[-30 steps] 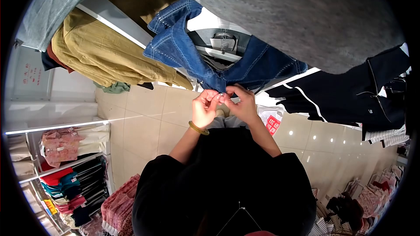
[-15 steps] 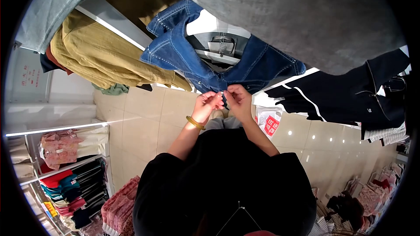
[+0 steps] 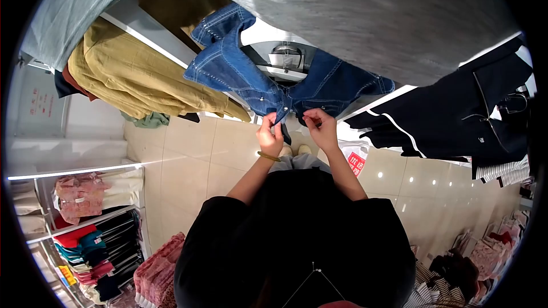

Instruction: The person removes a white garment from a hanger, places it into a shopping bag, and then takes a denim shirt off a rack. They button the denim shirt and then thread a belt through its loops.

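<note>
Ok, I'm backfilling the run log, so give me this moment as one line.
left hand: pinching blue denim jacket front edge | right hand: pinching opposite edge | front: parted between hands

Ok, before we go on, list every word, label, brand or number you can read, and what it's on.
No text reads with certainty.
Red patch on the white bag: pale characters, too blurred.
Wall panel: red characters, too blurred.
Dark zipped garment: one white mark, too small.
Yellow label, lower left: too blurred.
White tag seen through the neck of the denim garment: unreadable.
</note>
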`<state>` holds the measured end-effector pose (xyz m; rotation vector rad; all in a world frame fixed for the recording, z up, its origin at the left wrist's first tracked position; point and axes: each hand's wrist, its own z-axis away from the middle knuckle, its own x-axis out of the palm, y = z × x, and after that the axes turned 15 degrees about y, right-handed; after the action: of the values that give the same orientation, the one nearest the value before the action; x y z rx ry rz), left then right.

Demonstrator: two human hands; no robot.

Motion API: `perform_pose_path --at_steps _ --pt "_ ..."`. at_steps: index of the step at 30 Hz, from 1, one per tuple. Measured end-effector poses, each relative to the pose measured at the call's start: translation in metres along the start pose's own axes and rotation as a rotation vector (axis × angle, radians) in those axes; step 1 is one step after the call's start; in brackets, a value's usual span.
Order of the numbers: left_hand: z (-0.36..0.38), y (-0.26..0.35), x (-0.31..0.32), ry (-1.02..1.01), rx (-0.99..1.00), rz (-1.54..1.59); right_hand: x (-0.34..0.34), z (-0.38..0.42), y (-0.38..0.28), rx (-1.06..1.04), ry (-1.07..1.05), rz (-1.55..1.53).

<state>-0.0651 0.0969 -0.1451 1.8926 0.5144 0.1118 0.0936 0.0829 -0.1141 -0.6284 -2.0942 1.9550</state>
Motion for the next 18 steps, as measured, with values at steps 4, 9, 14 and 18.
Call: perform_pose_path --at_steps 4,9,14,18 --pt "0.002 -0.007 -0.008 0.028 -0.127 0.101 0.011 0.008 0.013 -0.226 0.030 0.208" --pt "0.005 -0.002 -0.012 -0.022 -0.143 0.016 0.034 0.007 0.021 -0.620 0.075 0.449" --pt "0.007 0.006 -0.015 -0.042 -0.025 -0.059 0.047 -0.001 0.050 -0.750 0.156 0.573" --pt "0.003 0.015 -0.017 -0.044 0.051 -0.095 0.052 -0.008 0.052 -0.745 0.207 0.575"
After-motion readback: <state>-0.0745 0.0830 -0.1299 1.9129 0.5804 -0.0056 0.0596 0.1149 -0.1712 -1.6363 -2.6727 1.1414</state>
